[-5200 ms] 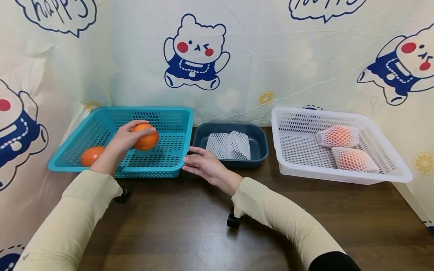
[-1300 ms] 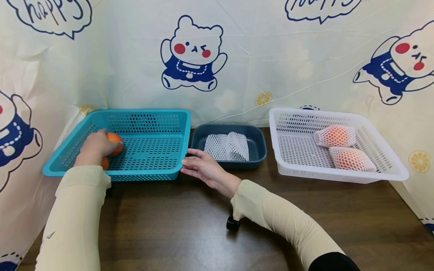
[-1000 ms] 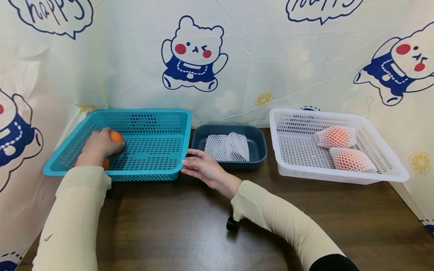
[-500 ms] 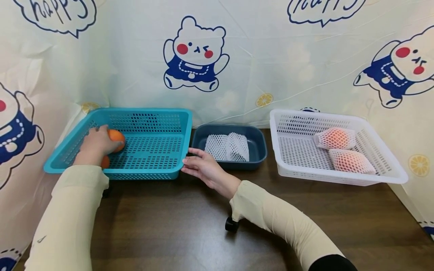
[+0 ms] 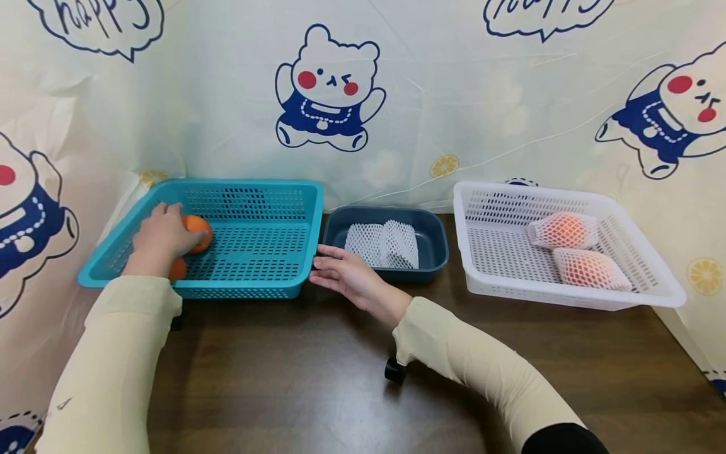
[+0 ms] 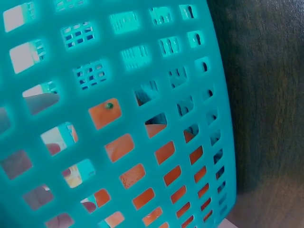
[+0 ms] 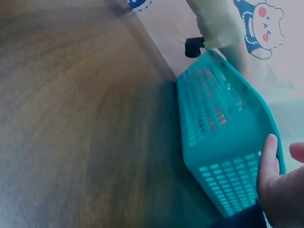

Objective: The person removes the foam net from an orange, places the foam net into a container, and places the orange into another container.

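Note:
Two oranges lie at the left end of the teal basket (image 5: 261,293). My left hand (image 5: 161,236) reaches in over them with its fingers spread. Its thumb lies across the upper orange (image 5: 198,230), while the lower orange (image 5: 178,270) is partly covered by the wrist. Through the basket's holes the left wrist view shows an orange with a green stem end (image 6: 100,116), with fingers to its left. My right hand (image 5: 351,277) touches the basket's right front corner with straight fingers. In the right wrist view, one fingertip (image 7: 270,149) lies against the teal wall near the rim.
A dark blue bin (image 5: 433,243) holds white foam nets (image 5: 382,244) beside my right hand. Further right, a white basket (image 5: 471,287) holds two net-wrapped fruits (image 5: 567,230). All stand on the brown table (image 5: 317,378) before a printed cloth (image 5: 420,113).
Since about five seconds ago, my left hand has brought an orange from mid-basket to the left end. Lately its fingers have lifted slightly away from the oranges. My right hand stays at the corner.

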Motion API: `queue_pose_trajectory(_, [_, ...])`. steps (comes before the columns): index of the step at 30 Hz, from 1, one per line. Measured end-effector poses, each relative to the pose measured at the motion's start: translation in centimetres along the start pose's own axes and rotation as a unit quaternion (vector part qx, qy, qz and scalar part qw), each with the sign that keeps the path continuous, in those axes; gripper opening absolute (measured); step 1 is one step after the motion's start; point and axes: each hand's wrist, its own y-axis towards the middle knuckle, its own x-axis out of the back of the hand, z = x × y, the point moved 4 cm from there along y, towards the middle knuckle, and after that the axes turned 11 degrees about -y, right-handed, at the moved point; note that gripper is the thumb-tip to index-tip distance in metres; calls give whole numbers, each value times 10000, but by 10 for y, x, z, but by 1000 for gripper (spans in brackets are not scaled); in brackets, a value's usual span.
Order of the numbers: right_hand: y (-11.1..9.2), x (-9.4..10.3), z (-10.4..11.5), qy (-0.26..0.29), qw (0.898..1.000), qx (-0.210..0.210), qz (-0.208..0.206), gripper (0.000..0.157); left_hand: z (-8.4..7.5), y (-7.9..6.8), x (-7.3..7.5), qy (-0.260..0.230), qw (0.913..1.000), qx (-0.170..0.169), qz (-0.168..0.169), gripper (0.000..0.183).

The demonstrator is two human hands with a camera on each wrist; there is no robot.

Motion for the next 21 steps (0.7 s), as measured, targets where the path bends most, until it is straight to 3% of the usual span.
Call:
queue_pose_trajectory(11, [-6,14,12,-689,9975,57,132,42,-8,-2,4,112,9998,-122,-145,83])
queue_pose_trajectory(21, [-17,19,21,-1327,9888,390,554,42,-29,-8,5,103,9985,-401,-349,73])
